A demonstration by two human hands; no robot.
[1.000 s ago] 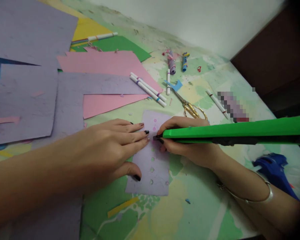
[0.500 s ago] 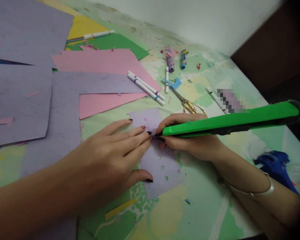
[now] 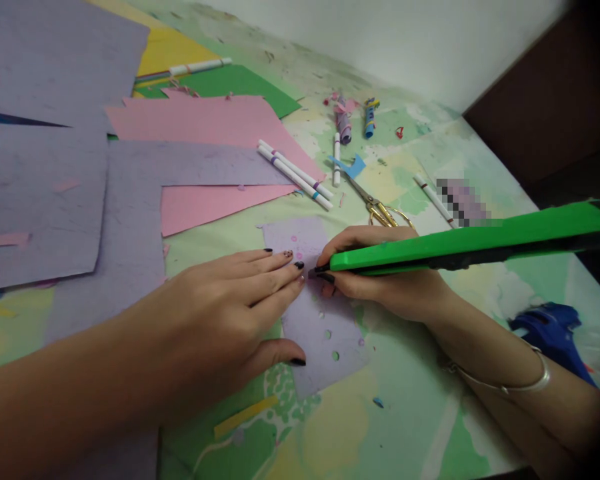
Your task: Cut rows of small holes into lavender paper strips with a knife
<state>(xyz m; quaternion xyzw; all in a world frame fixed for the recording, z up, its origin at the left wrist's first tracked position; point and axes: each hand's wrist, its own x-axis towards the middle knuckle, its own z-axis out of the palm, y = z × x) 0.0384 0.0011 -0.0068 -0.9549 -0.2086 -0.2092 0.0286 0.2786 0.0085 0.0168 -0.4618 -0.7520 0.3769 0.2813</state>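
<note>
Rotated since the first frame: pale-purple perforated paper rectangle (image 3: 307, 327), on the surface (image 3: 410, 413) beneath flat left hand (image 3: 240, 300).
Right hand's grip (image 3: 397, 288) closed around long green-and-black tool (image 3: 470, 239); slipping tip could injure adjacent left fingertips (image 3: 293, 268).

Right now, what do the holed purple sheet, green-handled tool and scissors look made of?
Holed purple sheet: matte paper or thin card, by its thin edges. Green-handled tool: probably smooth plastic, from the even bright colour. Scissors: likely metal, by the grey blades; gold-coloured handles shine, perhaps plated.
</note>
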